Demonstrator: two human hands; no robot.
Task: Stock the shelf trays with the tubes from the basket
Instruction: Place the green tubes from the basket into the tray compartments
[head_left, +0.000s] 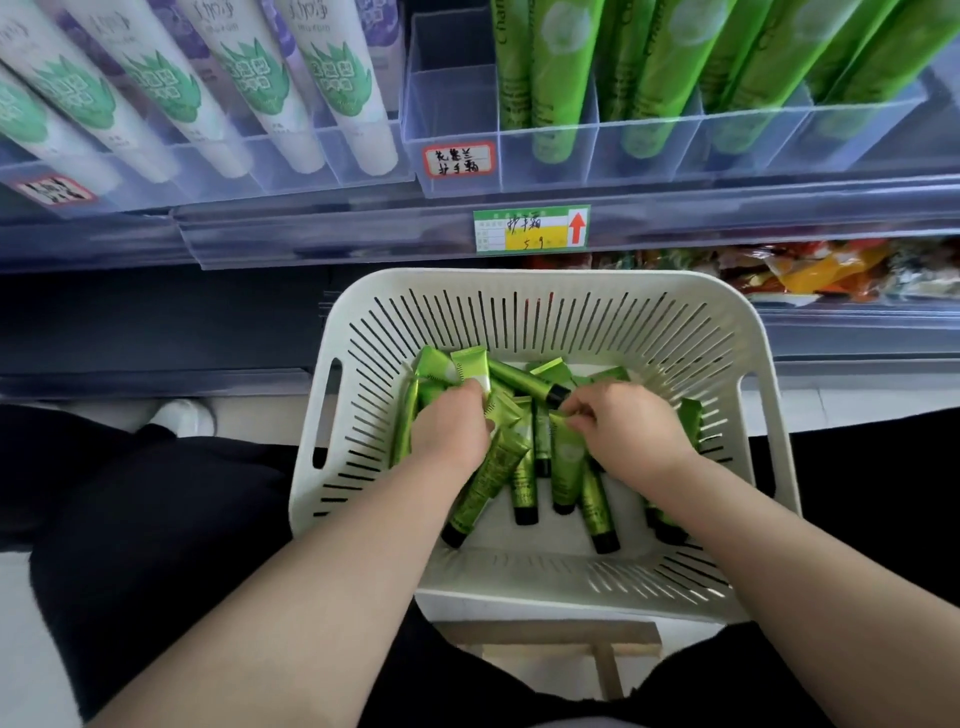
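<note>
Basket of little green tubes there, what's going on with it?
A person is restocking a shop shelf. The left hand and right hand are down in the white basket, each gripping green tubes. The clear shelf tray above already holds standing tubes, but its leftmost compartment is empty.

price tag (531, 229) marked "5 9" beside red arrow (577, 228), green shelf tubes (558, 78) lettered "Cha"
</note>
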